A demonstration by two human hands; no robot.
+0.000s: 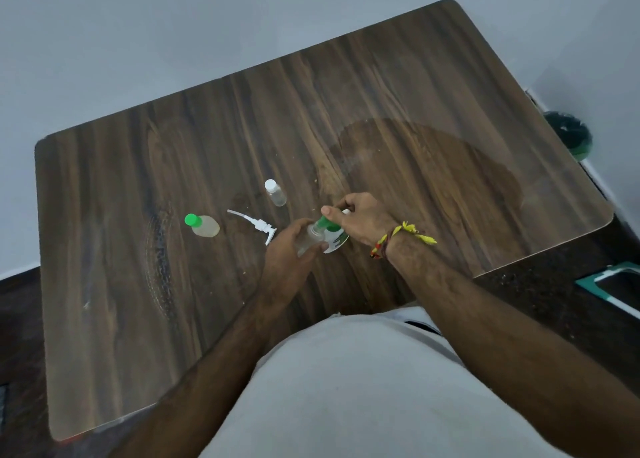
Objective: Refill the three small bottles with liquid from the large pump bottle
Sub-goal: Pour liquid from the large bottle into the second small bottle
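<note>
My left hand (289,246) grips a small clear bottle (309,240) just above the wooden table (433,111). My right hand (360,216) is closed on the large green-and-white bottle (336,241), which is tilted so its green neck touches the small bottle's mouth. Its white pump (254,224) lies loose on the table to the left of my hands. A small bottle with a green cap (204,226) stands further left. Another small clear bottle with a white cap (275,192) stands behind the pump. Something small and white shows between my right fingers.
A damp-looking patch (433,180) darkens the table's right half. A green round object (571,135) sits on the floor past the right edge, and a teal frame (616,284) lies at lower right. My grey shirt (346,388) fills the foreground.
</note>
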